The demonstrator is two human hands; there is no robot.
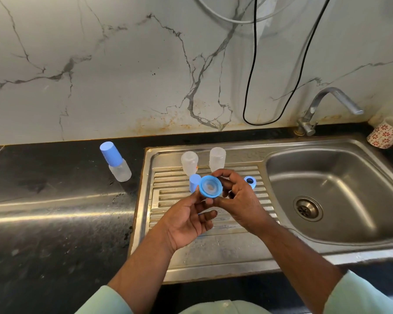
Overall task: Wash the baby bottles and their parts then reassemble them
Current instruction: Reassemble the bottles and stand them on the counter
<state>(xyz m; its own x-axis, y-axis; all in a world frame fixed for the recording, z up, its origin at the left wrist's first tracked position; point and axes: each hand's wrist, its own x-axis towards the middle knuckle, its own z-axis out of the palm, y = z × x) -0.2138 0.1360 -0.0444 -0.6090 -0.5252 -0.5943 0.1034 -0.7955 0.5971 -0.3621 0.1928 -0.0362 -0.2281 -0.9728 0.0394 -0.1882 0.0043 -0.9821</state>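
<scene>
Both hands hold a blue screw ring (211, 186) with a clear teat seated inside it, above the ribbed draining board (168, 196). My right hand (238, 198) grips the ring from the right, fingers curled over its rim. My left hand (188, 219) pinches its lower left edge from below. Two clear bottle bodies (189, 163) (217, 159) stand upside down at the back of the board. A blue cap (194, 182) stands just left of the ring. Another blue ring (250, 181) lies behind my right hand. One assembled bottle (115, 161) with a blue cap stands on the black counter.
The steel sink basin (327, 177) with its drain is to the right, the tap (320, 109) behind it. A patterned mug (385, 134) stands at the far right. A black cable (252, 87) hangs down the marble wall. The black counter (43, 211) stretches to the left.
</scene>
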